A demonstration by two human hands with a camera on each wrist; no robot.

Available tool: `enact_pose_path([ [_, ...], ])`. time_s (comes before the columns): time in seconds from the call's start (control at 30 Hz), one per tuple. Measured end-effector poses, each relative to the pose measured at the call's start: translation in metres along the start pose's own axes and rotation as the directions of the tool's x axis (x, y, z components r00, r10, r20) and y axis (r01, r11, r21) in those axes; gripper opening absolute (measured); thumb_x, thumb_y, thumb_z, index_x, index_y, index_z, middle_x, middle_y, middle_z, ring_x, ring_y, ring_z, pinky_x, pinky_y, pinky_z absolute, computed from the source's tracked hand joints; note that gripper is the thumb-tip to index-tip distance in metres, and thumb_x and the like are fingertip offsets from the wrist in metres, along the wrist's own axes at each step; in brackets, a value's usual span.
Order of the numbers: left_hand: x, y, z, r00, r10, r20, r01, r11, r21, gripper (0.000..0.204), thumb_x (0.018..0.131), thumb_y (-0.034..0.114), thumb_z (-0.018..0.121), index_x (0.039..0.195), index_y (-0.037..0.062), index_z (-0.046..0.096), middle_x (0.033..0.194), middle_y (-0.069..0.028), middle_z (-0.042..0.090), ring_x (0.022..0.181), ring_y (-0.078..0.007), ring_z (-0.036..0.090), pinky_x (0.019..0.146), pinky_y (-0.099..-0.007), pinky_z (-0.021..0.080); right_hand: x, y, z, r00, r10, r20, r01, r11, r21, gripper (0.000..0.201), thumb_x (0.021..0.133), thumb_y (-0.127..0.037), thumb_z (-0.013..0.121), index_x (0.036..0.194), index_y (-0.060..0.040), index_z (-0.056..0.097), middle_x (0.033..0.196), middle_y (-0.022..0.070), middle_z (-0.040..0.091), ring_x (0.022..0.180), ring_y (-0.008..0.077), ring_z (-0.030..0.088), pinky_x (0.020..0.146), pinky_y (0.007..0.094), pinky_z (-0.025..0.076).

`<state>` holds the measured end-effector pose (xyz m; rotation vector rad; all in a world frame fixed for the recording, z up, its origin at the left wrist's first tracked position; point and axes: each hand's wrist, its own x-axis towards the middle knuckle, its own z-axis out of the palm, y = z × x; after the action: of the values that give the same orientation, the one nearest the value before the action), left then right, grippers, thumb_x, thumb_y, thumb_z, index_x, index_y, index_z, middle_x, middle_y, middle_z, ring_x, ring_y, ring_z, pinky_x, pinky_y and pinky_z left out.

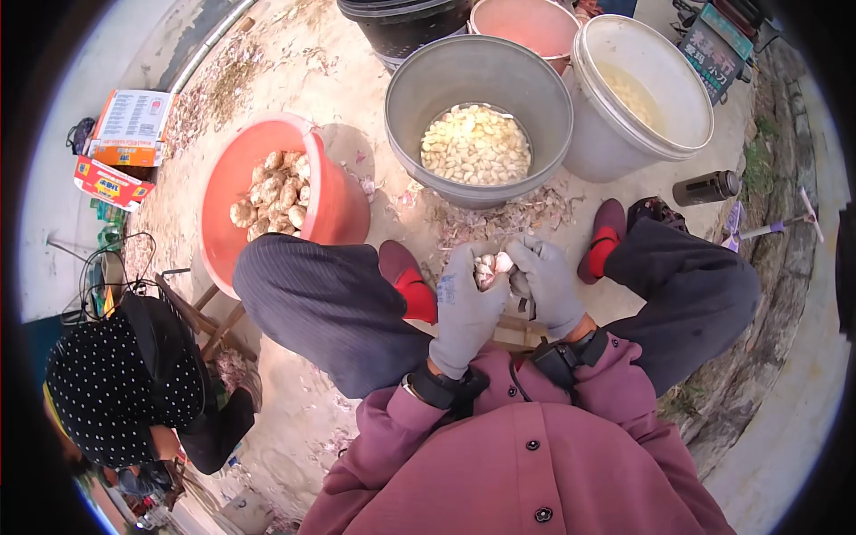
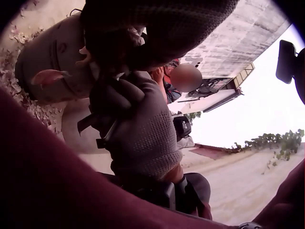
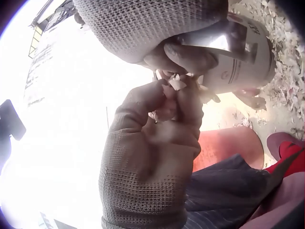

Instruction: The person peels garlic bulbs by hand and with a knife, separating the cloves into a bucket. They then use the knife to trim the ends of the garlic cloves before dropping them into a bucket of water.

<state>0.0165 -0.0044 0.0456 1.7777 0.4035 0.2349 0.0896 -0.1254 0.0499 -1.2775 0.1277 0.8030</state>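
Both hands wear grey gloves and meet between the knees. In the head view my left hand [image 1: 471, 308] holds a garlic bulb [image 1: 485, 270] with pinkish-white skin, its fingers curled around it. Close against it, my right hand [image 1: 551, 283] pinches a pale clove [image 1: 504, 261] at the bulb's edge with thumb and forefinger. A short dark strip [image 2: 87, 124] sticks out under the right hand's curled fingers in the left wrist view; what it belongs to is hidden. The right wrist view shows a flake of white skin [image 3: 177, 83] between the fingertips.
A grey bucket [image 1: 401, 116] of peeled cloves stands ahead, a white bucket [image 1: 615, 147] of cloves in liquid to its right. At the left, a red tub [image 1: 343, 201] holds whole bulbs. Garlic skins litter the ground. Another person [image 1: 125, 383] sits at lower left. A dark flask [image 1: 704, 188] lies right.
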Motion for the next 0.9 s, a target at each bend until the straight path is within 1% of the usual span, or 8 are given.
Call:
enact_pose_path([
  [0.13,0.002,0.004,-0.003,0.998,0.054,0.016,-0.055,0.997,0.052,0.030,0.081,-0.003,0.059,0.111,-0.0018,0.056,0.090,-0.0048,0.057,0.073,-0.0072,0.054,0.063,-0.0228,0.047,0.002,0.002,-0.005,0.991,-0.003,0.137,-0.011,0.995,0.102,0.025,0.098,-0.026,0.056,0.082,-0.0072,0.060,0.064,-0.0065,0.049,0.048,0.0004,0.037,0.043,0.0187,0.027],
  [0.2,0.000,0.003,-0.003,0.986,-0.160,0.048,0.166,0.969,-0.182,0.030,0.081,-0.004,0.058,0.110,-0.0010,0.056,0.090,-0.0039,0.057,0.073,-0.0072,0.054,0.063,-0.0221,0.047,0.004,0.002,-0.004,0.996,-0.001,0.090,0.000,1.000,0.004,0.025,0.098,-0.026,0.056,0.082,-0.0074,0.059,0.063,-0.0065,0.048,0.048,0.0008,0.037,0.043,0.0194,0.028],
  [0.53,0.000,0.007,-0.005,0.997,-0.049,0.063,0.051,0.998,-0.028,0.028,0.081,-0.003,0.056,0.109,-0.0011,0.056,0.090,-0.0048,0.056,0.073,-0.0079,0.054,0.064,-0.0224,0.048,0.001,0.001,-0.017,0.956,0.099,0.275,-0.145,0.978,0.152,0.028,0.099,-0.027,0.054,0.081,-0.0071,0.057,0.061,-0.0065,0.043,0.046,0.0020,0.034,0.043,0.0201,0.025],
  [0.6,0.000,0.007,-0.003,0.998,0.007,0.069,-0.010,0.999,0.038,0.027,0.079,0.000,0.062,0.105,-0.0001,0.055,0.092,-0.0147,0.057,0.080,-0.0259,0.058,0.071,-0.0355,0.047,0.003,0.000,-0.020,0.934,0.108,0.341,-0.188,0.959,0.212,0.027,0.099,-0.027,0.053,0.082,-0.0069,0.057,0.060,-0.0063,0.043,0.045,0.0021,0.033,0.042,0.0204,0.025],
  [0.73,0.003,0.008,-0.003,0.998,-0.017,0.055,0.019,0.999,-0.038,0.022,0.082,0.004,0.063,0.103,0.0002,0.057,0.090,-0.0148,0.058,0.079,-0.0272,0.059,0.071,-0.0362,0.047,-0.001,0.004,-0.012,0.971,0.144,0.193,-0.170,0.977,0.128,0.022,0.099,-0.024,0.054,0.087,-0.0055,0.059,0.063,-0.0048,0.046,0.046,0.0025,0.034,0.044,0.0202,0.026],
  [0.8,0.003,0.009,-0.005,0.994,-0.101,0.042,0.102,0.994,-0.026,0.019,0.084,0.008,0.064,0.100,0.0005,0.058,0.089,-0.0144,0.060,0.079,-0.0267,0.060,0.072,-0.0359,0.047,-0.002,-0.002,-0.005,0.993,0.097,0.066,-0.099,0.995,0.018,0.020,0.099,-0.022,0.054,0.090,-0.0044,0.060,0.065,-0.0040,0.048,0.047,0.0028,0.034,0.044,0.0204,0.027],
  [0.83,0.004,0.005,-0.005,0.999,-0.052,0.002,0.052,0.999,-0.006,0.013,0.089,0.005,0.063,0.101,0.0004,0.060,0.080,-0.0017,0.061,0.069,-0.0054,0.055,0.061,-0.0213,0.046,-0.009,-0.008,-0.002,0.994,0.092,0.059,-0.091,0.996,-0.022,0.019,0.098,-0.021,0.054,0.093,-0.0037,0.061,0.068,-0.0039,0.050,0.050,0.0027,0.037,0.046,0.0201,0.030],
  [0.9,0.003,0.000,-0.005,0.993,-0.117,0.000,0.117,0.991,-0.066,0.013,0.088,0.005,0.063,0.100,0.0001,0.060,0.080,-0.0022,0.062,0.069,-0.0054,0.056,0.061,-0.0212,0.046,-0.011,-0.010,0.001,0.995,0.089,0.054,-0.085,0.994,-0.062,0.019,0.098,-0.020,0.054,0.095,-0.0029,0.062,0.071,-0.0037,0.052,0.053,0.0025,0.040,0.048,0.0198,0.032],
])
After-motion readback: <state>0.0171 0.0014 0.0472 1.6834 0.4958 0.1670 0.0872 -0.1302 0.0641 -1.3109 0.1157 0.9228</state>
